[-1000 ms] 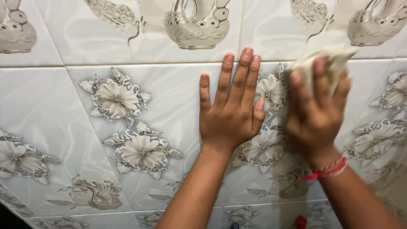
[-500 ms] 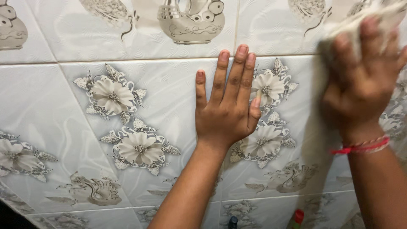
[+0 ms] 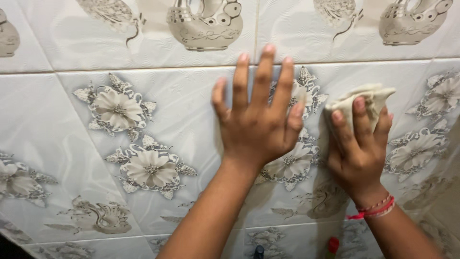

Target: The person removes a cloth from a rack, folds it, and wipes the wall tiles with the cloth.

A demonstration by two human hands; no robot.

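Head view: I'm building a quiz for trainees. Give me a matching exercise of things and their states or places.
Things:
1. Left hand
2. Right hand
3. Cloth
4. Wristband

States:
a. red, around the right wrist
b. cream, crumpled against the tile
c. flat on the wall, fingers spread
d. pressing the cloth

Pairs: 1-c, 2-d, 3-b, 4-a

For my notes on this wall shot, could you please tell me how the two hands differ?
The left hand lies flat and bare on the tiled wall, fingers spread; the right hand curls over a pale cloth, pressing it to the tile. Only the right wrist wears a red thread band. Both rest on the same flowered tile row.
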